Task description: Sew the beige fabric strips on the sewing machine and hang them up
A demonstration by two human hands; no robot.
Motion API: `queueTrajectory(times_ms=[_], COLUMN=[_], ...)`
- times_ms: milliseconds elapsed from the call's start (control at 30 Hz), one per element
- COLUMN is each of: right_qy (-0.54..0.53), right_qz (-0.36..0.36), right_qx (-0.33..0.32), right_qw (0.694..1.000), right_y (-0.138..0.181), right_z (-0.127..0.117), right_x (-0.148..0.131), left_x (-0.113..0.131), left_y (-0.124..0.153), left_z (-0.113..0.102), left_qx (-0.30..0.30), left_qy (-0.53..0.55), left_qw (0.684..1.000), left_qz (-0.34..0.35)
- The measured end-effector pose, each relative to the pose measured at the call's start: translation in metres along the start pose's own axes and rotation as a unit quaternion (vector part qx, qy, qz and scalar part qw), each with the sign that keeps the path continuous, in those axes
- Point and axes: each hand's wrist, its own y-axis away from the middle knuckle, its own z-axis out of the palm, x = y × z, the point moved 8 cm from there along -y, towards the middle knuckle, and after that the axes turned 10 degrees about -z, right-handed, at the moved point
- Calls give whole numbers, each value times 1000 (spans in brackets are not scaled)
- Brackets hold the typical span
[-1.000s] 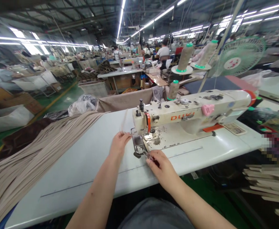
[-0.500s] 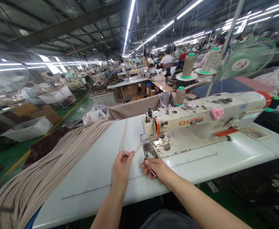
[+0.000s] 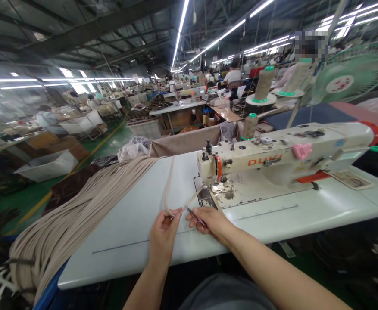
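Observation:
My left hand (image 3: 165, 228) is closed, pinching a narrow beige fabric strip (image 3: 167, 189) between thumb and fingertips. One part of the strip curves back across the white table; another runs from my fingers toward the sewing machine's needle area (image 3: 215, 186). In my closed right hand (image 3: 208, 221) is a slim tool (image 3: 198, 216) with a dark reddish body and a pointed metal tip. Its tip is right by the strip, close to my left fingertips. Whether it touches the strip, or whether the tool is snips or tweezers, I cannot tell.
The sewing machine (image 3: 285, 150) fills the table's right side. A thick bundle of beige strips (image 3: 79, 206) drapes over the left edge. Thread cones (image 3: 262, 84) and a green fan (image 3: 353, 77) stand behind. Farther back, people sit at other worktables.
My right hand has brought the tool's tip up and left, to the strip beside my left fingers. My left hand, still pinching the strip, has shifted slightly down and left. The view has turned slightly.

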Motion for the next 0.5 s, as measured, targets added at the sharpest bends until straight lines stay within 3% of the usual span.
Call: queueTrajectory(times_ms=[500], right_qy=[12], right_qz=[0], right_qx=[-10], right_qw=[1000], right_y=[-6], right_z=[-1], right_x=[-2], left_x=[-1], left_y=[3], left_z=[-2], left_qx=[-11], left_qy=[3], left_qw=[1000], left_qz=[5])
